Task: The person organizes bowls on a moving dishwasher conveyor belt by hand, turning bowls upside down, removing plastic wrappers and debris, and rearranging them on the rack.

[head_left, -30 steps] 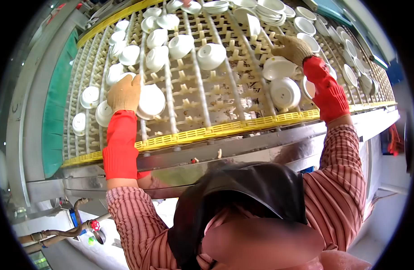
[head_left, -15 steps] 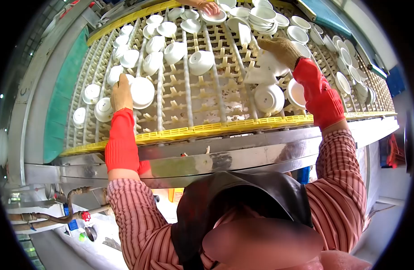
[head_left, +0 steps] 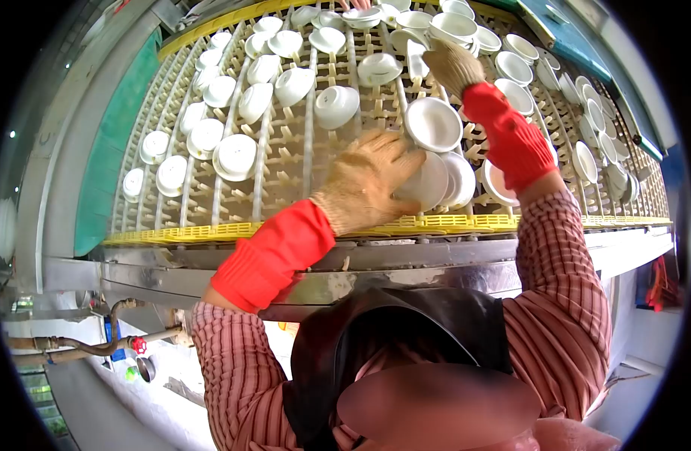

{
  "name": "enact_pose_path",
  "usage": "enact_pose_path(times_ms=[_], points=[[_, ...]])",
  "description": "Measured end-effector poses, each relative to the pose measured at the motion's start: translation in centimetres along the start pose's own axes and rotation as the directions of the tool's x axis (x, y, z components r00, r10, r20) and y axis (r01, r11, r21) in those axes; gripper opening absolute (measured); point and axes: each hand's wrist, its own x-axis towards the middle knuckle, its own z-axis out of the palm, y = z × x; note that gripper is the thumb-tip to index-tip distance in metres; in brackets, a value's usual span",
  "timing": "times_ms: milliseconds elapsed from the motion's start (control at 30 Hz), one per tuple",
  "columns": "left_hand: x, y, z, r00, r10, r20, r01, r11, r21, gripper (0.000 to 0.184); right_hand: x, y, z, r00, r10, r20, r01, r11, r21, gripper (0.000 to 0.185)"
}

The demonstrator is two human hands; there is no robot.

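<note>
My left hand [head_left: 371,177], in a tan glove with a red cuff, has its fingers on a white bowl [head_left: 426,183] near the yellow front edge of the pegged conveyor. Another bowl [head_left: 460,180] stands tilted just to the right of it. An upright-facing bowl [head_left: 434,124] lies above these two. My right hand [head_left: 454,66], gloved alike, is farther back at the stack of bowls [head_left: 453,27]; its fingertips are at the bowls' edges, and what they grip cannot be made out. An overturned bowl [head_left: 380,69] sits left of it.
Several overturned white bowls [head_left: 235,156] stand on the pegs at the left. More bowls [head_left: 584,161] lean in rows at the right. The conveyor's yellow edge strip [head_left: 240,231] runs along the front. Another person's hand [head_left: 356,4] touches a bowl at the far edge.
My left hand has moved right, from the left bowls to the bowl near the front middle. My right hand has moved back and slightly left. An overturned bowl now stands at the back middle.
</note>
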Motion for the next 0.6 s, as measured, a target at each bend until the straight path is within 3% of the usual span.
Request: enact_pose_path(times_ms=[33,67,100,167,200,267,300,333,467,600], points=[[0.4,0.5,0.5,1.000,-0.022,0.005,0.022,1.000,0.000,0.076,-2.2,1.6,-0.8,0.986,-0.124,-0.114,0.108,0.985,-0.133,0.046],[1.0,0.3,1.0,0.998,-0.049,0.029,0.049,0.999,0.008,0.079,-3.3,2.7,-2.1,0.999,-0.043,0.016,0.046,0.962,-0.269,0.053],[1.9,0.2,1.4,0.999,-0.054,0.007,0.053,0.998,0.046,0.080,-4.4,4.0,-2.9,1.000,-0.018,0.021,0.024,0.936,-0.352,0.056],[3.8,0.3,1.6,0.998,-0.059,-0.032,0.063,0.991,0.122,0.084,-7.2,6.5,-4.6,0.988,0.126,0.091,-0.082,0.921,-0.380,0.058],[4.9,0.2,1.2,0.997,-0.049,0.068,0.044,0.997,0.067,0.084,-7.3,7.5,-4.9,0.968,0.182,0.176,-0.090,0.897,-0.432,0.054],[6.4,1.8,1.2,0.960,-0.156,0.234,0.153,0.988,0.029,0.083,-7.0,9.3,-5.2,0.895,0.301,0.330,-0.087,0.842,-0.532,0.046],[6.8,2.8,1.7,0.925,-0.204,0.319,0.211,0.977,0.015,0.083,-7.1,10.6,-4.6,0.902,0.298,0.313,-0.096,0.844,-0.527,0.044],[7.2,3.3,2.5,0.880,-0.227,0.418,0.161,0.969,0.187,0.090,-7.0,11.6,-3.8,0.912,0.291,0.291,-0.102,0.845,-0.525,0.042],[4.5,3.0,4.0,0.928,-0.203,0.311,0.183,0.979,0.093,0.091,-6.4,14.1,-2.3,0.944,0.232,0.237,-0.092,0.870,-0.485,0.037],[3.9,3.5,1.9,0.865,-0.342,0.368,0.356,0.934,0.032,0.087,-5.3,15.9,-0.6,0.975,0.148,0.164,-0.068,0.907,-0.415,0.035]])
